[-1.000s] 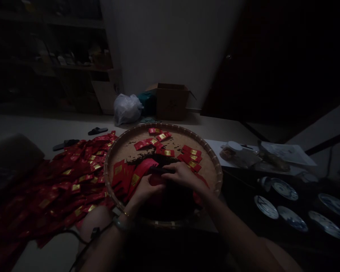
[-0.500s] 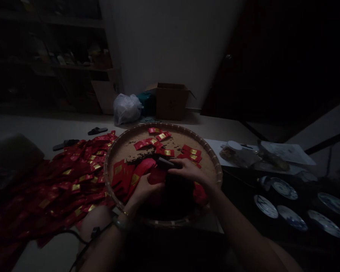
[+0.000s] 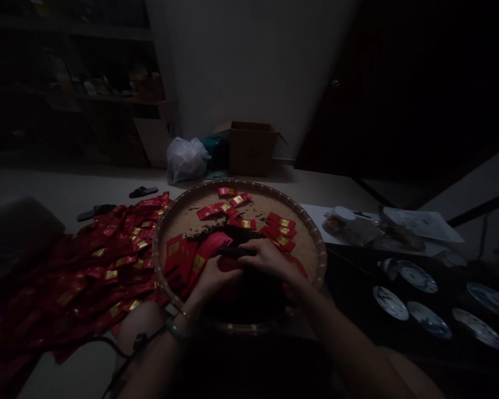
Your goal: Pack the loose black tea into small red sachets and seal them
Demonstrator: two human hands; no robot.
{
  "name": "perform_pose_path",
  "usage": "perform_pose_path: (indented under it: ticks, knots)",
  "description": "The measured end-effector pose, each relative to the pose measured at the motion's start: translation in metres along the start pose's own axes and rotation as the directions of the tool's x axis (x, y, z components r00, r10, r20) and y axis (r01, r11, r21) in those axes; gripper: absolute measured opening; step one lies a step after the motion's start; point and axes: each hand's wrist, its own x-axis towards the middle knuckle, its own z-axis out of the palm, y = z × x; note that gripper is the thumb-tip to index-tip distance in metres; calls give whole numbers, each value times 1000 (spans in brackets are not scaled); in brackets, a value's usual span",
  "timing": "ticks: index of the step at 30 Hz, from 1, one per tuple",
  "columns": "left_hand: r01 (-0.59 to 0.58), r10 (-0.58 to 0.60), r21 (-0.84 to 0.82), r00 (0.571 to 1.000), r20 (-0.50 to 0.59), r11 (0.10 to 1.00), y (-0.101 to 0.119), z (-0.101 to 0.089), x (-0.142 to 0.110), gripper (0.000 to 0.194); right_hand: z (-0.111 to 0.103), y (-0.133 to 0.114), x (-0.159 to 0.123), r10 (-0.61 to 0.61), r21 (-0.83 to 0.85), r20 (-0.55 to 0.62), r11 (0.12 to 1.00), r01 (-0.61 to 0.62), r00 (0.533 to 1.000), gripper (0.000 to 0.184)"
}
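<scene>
Dim light is falling on a pale floor, where a heap of red packets is spreading left of a round woven tray; a white plastic bag and an open cardboard box are standing beyond its far edge, and patterned plates are lying to its right. Over the tray's near half, the left hand is curling its thumb and fingers around a red pouch, which is sitting between the two hands, partly in shadow. The right hand is gripping a dark, slim tool, whose left end is reaching over the pouch toward the left fingertips. The pouch is showing a plain, deep red; the tool is looking nearly black and lying almost level, its exact shape being too dark to tell. Dark shreds are scattering across the tray beyond the hands, among gold-labelled packets. Half a second ago the tool was tilting and showing a paler face; now it is lying flatter and lower, and more packets are showing beyond the right hand.
</scene>
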Motion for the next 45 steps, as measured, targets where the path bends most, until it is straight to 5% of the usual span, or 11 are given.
perform_pose_path:
  ticks: [19,33,40,45]
  knots:
    - [21,-19,-34,999,44,999,0,1,-1,46,-1,8,0,-57,-45,-30,997,56,998,24]
    - [15,-24,-121,997,-70,993,5,-3,3,47,4,15,-2,-28,-97,-27,995,26,999,28]
    - [85,-94,-120,993,-71,989,1,-1,3,37,11,20,-2,-45,-48,-11,998,45,999,33]
    - [50,-55,-94,997,-57,994,8,4,0,35,9,30,-9,26,162,-23,987,-22,999,47]
